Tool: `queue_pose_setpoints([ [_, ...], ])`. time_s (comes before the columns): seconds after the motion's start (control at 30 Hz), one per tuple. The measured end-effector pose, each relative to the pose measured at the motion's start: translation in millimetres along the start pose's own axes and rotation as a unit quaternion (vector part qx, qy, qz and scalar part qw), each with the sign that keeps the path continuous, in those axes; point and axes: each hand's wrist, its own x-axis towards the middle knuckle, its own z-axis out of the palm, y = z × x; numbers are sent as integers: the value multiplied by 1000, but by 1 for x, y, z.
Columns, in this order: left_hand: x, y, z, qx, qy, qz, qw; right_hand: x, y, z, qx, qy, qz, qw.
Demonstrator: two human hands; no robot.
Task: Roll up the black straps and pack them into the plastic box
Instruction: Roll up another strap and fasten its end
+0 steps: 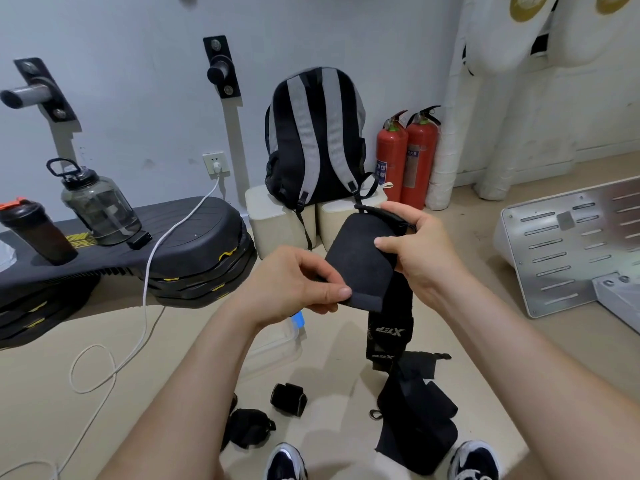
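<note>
I hold a black strap (360, 261) up in front of me with both hands. My left hand (291, 285) pinches its lower left corner between thumb and fingers. My right hand (419, 244) grips its upper right edge, thumb on the front face. The strap's long tail (389, 334) with white lettering hangs down to a loose heap of black straps (415, 414) on the floor. Two rolled black straps (288, 399) (250, 427) lie on the floor near my feet. The clear plastic box (277, 344) with a blue clip sits on the floor, partly hidden behind my left forearm.
A backpack (315, 133) stands on pale blocks ahead, two red fire extinguishers (407, 157) beside it. Stacked black step platforms (194, 251) at left carry two bottles (100, 202). A white cable (138, 306) trails across the floor. A metal panel (571, 244) lies at right. My shoes (285, 462) show at the bottom.
</note>
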Motion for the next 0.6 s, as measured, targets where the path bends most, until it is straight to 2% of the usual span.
queue_pose_setpoints([
  [0.13, -1, -3, -2, 23, -20, 18, 999, 2, -6, -7, -21, -15, -5, 1000],
  [0.23, 1, -6, -3, -29, 25, 27, 999, 2, -12, -11, 6, -60, 6, 998],
  [0.33, 2, -7, -2, -87, 34, 9, 996, 0, -12, -14, 28, -121, 36, 992],
  [0.4, 3, -7, -1, -108, 39, -2, 993, -1, -11, -13, 18, -121, 24, 992],
  [0.5, 6, -6, 0, -137, 94, -2, 986, 0, -7, -10, 26, -102, 2, 994],
  [0.6, 9, -8, 1, -135, 153, 8, 979, -3, -2, -5, 21, -122, -18, 992],
])
